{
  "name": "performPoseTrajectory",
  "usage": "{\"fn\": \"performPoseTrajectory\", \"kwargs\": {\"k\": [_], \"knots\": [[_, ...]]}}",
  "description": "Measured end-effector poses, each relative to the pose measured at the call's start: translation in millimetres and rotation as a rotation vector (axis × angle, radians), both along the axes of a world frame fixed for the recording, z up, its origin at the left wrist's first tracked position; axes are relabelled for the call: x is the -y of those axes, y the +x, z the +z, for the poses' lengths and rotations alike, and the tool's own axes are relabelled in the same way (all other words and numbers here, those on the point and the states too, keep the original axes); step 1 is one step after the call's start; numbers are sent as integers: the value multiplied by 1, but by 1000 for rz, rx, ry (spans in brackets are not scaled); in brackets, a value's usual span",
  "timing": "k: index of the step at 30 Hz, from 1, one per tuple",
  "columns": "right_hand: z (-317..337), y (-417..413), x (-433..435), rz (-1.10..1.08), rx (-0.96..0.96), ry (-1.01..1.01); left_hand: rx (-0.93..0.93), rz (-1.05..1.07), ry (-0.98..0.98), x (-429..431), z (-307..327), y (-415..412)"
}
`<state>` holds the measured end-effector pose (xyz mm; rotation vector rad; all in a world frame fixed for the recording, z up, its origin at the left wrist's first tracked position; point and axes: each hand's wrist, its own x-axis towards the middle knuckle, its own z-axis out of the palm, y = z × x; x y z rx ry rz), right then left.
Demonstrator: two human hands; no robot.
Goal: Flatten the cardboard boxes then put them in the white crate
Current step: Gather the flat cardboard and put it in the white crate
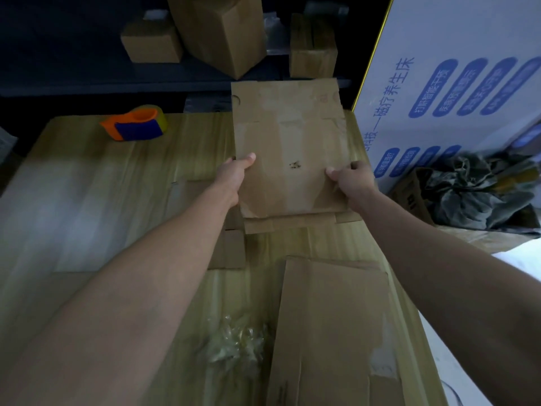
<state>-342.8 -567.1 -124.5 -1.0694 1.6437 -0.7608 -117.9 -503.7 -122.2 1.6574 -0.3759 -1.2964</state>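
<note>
A flattened brown cardboard box (pixel 288 142) is held above the far side of the wooden table (pixel 87 200). My left hand (pixel 234 174) grips its left edge, thumb on top. My right hand (pixel 351 177) grips its right edge the same way. A second flattened box (pixel 330 332) lies on the table near me, on the right. Smaller flat cardboard pieces (pixel 228 250) lie under and beside my left forearm. Three unflattened boxes (pixel 222 33) stand on the dark shelf behind the table. No white crate is in view.
An orange and blue tape dispenser (pixel 136 123) sits at the table's far left. Crumpled clear tape (pixel 237 341) lies near the front. A large white printed carton (pixel 450 83) stands right of the table, with a dark crumpled bag (pixel 480 194) in an open box below it.
</note>
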Motion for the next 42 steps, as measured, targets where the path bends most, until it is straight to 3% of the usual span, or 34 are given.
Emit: {"fn": "performPoseTrajectory", "kwargs": {"k": [6,12,15,19,23,28,33,42], "knots": [[19,46,-47,111,9,-5,86,113,130,-49,13,41],[17,20,-121,53,-79,22,175,38,54,-97,20,51],[5,-17,-175,-52,-250,157,243,-35,14,-125,18,45],[-11,-47,-240,-121,-337,229,247,-151,-13,-163,10,38],[-18,-61,-274,-12,-488,389,239,-145,54,-196,2,31],[-33,-92,-286,75,-543,483,272,-129,88,-222,-11,23],[-52,-121,-285,105,-473,520,294,-45,167,-253,-32,5],[-60,-132,-264,139,-54,619,383,157,213,-281,-50,-13]]}}
